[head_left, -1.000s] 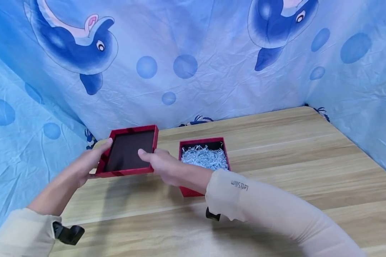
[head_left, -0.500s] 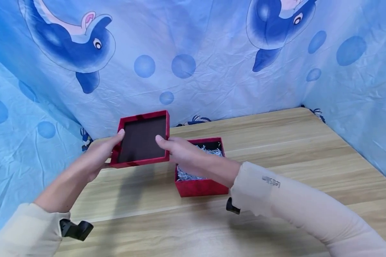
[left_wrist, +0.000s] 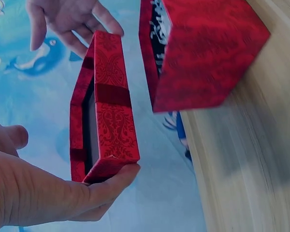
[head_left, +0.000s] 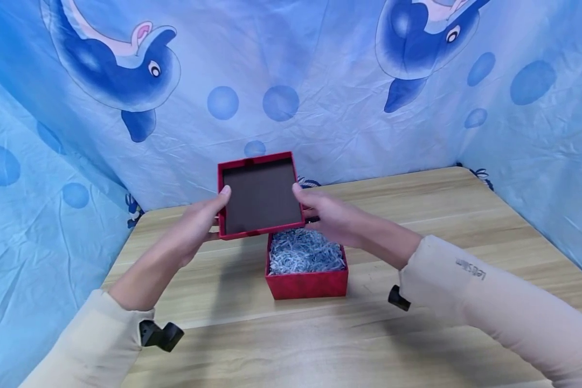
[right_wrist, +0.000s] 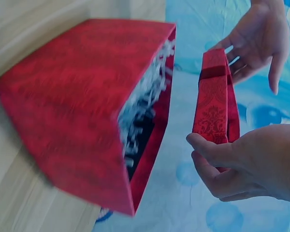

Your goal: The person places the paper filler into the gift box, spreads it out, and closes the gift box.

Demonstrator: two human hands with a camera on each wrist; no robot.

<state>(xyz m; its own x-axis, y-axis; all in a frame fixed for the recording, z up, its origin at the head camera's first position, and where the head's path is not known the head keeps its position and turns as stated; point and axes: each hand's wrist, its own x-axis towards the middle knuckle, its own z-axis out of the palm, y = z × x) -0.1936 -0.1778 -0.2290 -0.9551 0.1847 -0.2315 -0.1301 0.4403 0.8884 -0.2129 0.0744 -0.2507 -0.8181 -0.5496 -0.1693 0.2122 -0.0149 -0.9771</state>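
Both hands hold a red box lid [head_left: 259, 196] in the air, its dark brown inside turned up toward me. My left hand [head_left: 196, 223] grips its left side, thumb over the rim and fingers underneath. At the opposite side, my right hand [head_left: 341, 218] has its thumb at the rim and fingers behind. Just below and nearer to me stands the open red box [head_left: 307, 285] on the table, filled with pale blue shredded paper [head_left: 305, 253]. The lid hides part of the box's far rim. In the left wrist view, the lid's side [left_wrist: 113, 96] shows a patterned surface and a dark band.
The wooden table [head_left: 441, 231] extends right and forward around the box. Behind it hangs a blue curtain [head_left: 320, 124] printed with dolphins and bubbles, which also runs along both sides. Black wrist cameras [head_left: 161, 335] sit at the sleeves.
Both hands have carried the lid up and to the right, from beside the box to above its far left part. The box stays in place, and its paper filling shows more fully.
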